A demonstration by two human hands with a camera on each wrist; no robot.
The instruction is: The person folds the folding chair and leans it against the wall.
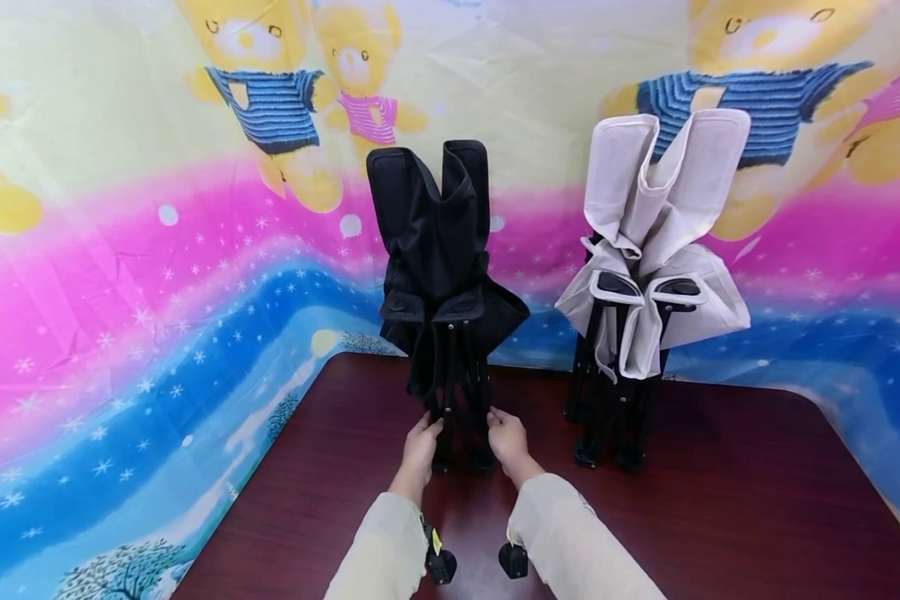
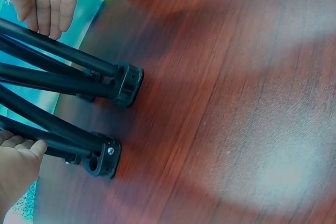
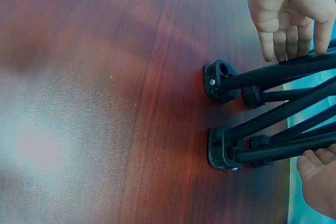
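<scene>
A folded black camp chair (image 1: 438,233) stands upright on the table, its fabric bunched over crossed tube legs (image 2: 58,82). My left hand (image 1: 420,450) is at the left side of these legs, low down. In the right wrist view, the fingers of the left hand (image 3: 286,9) are straight, their tips right at the outer tube. My right hand (image 1: 508,437) is at the legs' right side. The left wrist view shows the right hand (image 2: 50,1) palm inward, fingers extended beside a tube. Black plastic feet (image 3: 223,148) sit on the tabletop between the hands.
A second folded chair, with white fabric (image 1: 667,192) and black legs, stands upright to the right on the dark red-brown table (image 1: 742,500). A printed cloth (image 1: 195,250) with bears and snowflakes hangs behind and around the table. A small black device is strapped at each wrist.
</scene>
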